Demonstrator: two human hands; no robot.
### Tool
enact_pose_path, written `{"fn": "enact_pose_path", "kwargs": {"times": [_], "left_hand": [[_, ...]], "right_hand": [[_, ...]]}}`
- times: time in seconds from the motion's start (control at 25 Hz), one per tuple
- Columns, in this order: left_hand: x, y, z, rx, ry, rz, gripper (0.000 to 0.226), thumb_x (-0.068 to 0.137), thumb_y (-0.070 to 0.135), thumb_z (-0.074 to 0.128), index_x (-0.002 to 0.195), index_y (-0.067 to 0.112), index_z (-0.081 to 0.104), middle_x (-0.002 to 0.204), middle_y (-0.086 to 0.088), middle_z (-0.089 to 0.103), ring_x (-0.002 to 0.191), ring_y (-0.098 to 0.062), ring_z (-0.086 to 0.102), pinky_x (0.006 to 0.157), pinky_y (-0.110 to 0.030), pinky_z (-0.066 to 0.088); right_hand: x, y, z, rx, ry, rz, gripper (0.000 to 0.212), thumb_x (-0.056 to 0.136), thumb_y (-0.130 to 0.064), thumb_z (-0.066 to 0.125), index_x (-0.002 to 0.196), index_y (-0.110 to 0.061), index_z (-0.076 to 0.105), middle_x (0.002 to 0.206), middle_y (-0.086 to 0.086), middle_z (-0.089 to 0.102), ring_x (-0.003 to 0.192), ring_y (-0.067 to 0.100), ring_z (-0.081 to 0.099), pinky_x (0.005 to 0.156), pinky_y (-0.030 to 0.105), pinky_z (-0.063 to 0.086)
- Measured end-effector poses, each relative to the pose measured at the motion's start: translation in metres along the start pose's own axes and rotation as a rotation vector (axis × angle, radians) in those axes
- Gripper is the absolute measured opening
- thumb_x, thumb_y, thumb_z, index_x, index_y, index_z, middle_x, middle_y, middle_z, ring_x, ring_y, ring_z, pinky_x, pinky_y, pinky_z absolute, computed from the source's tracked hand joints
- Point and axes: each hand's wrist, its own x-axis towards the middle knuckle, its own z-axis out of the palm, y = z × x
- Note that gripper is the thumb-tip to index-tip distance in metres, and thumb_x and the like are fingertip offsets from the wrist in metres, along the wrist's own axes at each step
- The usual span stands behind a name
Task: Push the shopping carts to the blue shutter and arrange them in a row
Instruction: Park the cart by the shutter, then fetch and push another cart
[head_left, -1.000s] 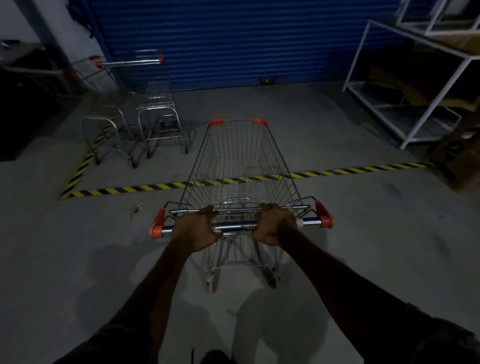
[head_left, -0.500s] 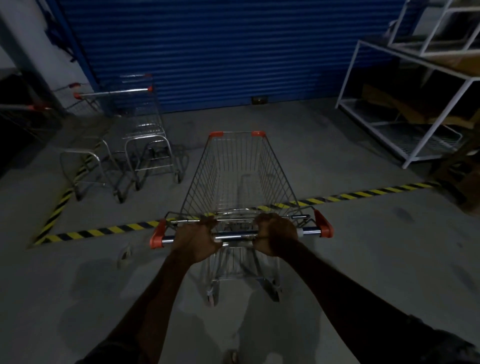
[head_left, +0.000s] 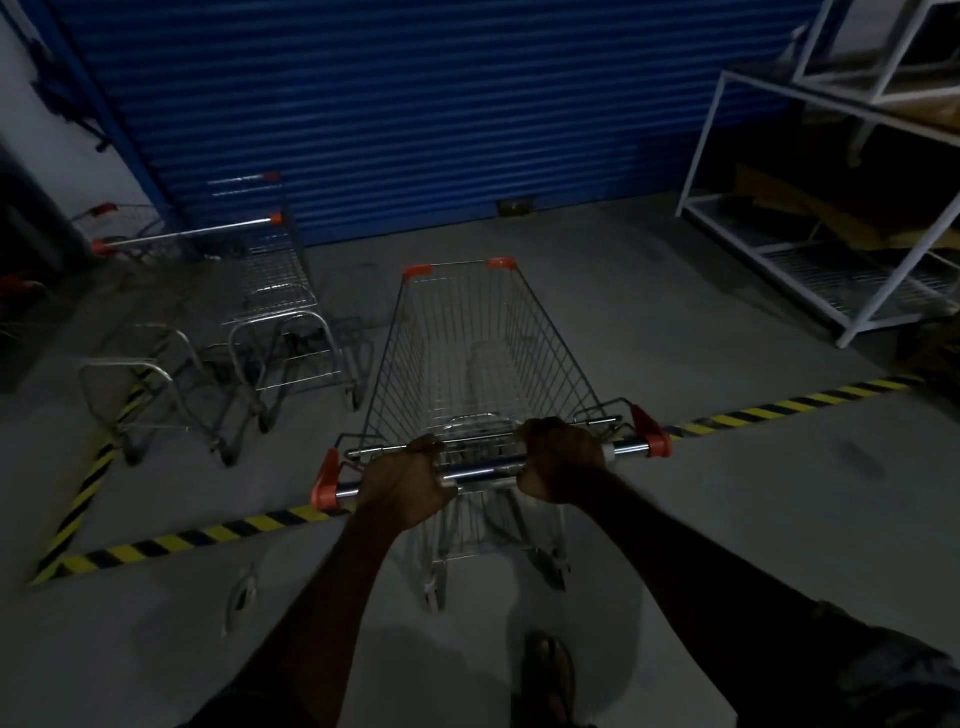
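Left hand (head_left: 402, 483) closed around the cart's handle bar (head_left: 483, 472), palm down, knuckles up; right hand (head_left: 563, 460) wrapped on the same bar, further toward its right end. Both forearms reach forward and inward from the frame's bottom corners, elbows low, wrists roughly straight. Bar runs slightly tilted, right end higher in view, orange end caps outboard of both hands.

Shopping cart (head_left: 467, 364) is empty, nose pointing at the blue shutter (head_left: 415, 104), basket straddling the yellow-black floor tape (head_left: 208, 532); rear wheels sit on the near side of the tape. Front of basket is well short of the shutter. Two parked carts (head_left: 275, 306) stand left of it near the shutter's left end, handles toward the camera side-left, and look nested or side by side; too dark to tell which. White metal rack (head_left: 857, 260) stands at the right, well apart from the cart. A sandalled foot (head_left: 550, 670) shows below the cart.

Step in hand looks like the final push and line-up. To do it well: keep even pressure on both hands, steer left by easing the left hand back, bring the basket parallel to the parked carts and just beside the nearer one, slow before the shutter so the nose doesn't bang it.
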Motion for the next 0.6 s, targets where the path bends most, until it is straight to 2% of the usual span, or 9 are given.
{"fn": "enact_pose_path", "kwargs": {"times": [0.12, 0.24, 0.44, 0.6], "left_hand": [[0.063, -0.017, -0.004, -0.023, 0.005, -0.024, 0.07, 0.08, 0.061, 0.062, 0.143, 0.033, 0.052, 0.154, 0.013, 0.046, 0.117, -0.022, 0.066, 0.096, -0.036, 0.05], [0.127, -0.031, -0.007, -0.035, 0.01, -0.089, 0.074, 0.079, 0.063, 0.063, 0.145, 0.033, 0.05, 0.154, 0.013, 0.047, 0.116, -0.022, 0.066, 0.096, -0.034, 0.05], [0.21, -0.053, -0.012, -0.066, 0.023, -0.144, 0.079, 0.078, 0.064, 0.066, 0.147, 0.03, 0.048, 0.149, 0.007, 0.054, 0.118, -0.026, 0.065, 0.098, -0.038, 0.05], [0.272, -0.074, -0.02, -0.077, 0.005, -0.179, 0.076, 0.081, 0.062, 0.065, 0.147, 0.029, 0.046, 0.136, 0.0, 0.064, 0.112, -0.028, 0.067, 0.094, -0.038, 0.053]], "right_hand": [[0.073, 0.008, -0.006, -0.03, 0.014, -0.029, 0.051, 0.068, -0.046, 0.068, 0.113, -0.023, 0.065, 0.112, 0.004, 0.068, 0.104, 0.028, 0.068, 0.087, 0.038, 0.056], [0.139, 0.017, -0.017, 0.019, -0.006, -0.048, 0.056, 0.062, -0.052, 0.057, 0.109, -0.024, 0.064, 0.111, 0.002, 0.067, 0.106, 0.024, 0.067, 0.09, 0.034, 0.055], [0.239, 0.025, -0.028, 0.038, -0.066, -0.093, 0.042, 0.086, -0.033, 0.063, 0.124, -0.016, 0.062, 0.128, 0.009, 0.061, 0.117, 0.032, 0.059, 0.097, 0.035, 0.05], [0.307, 0.031, -0.034, 0.039, -0.035, -0.163, 0.051, 0.084, -0.036, 0.068, 0.13, -0.017, 0.061, 0.135, 0.005, 0.061, 0.126, 0.029, 0.056, 0.104, 0.035, 0.047]]}}
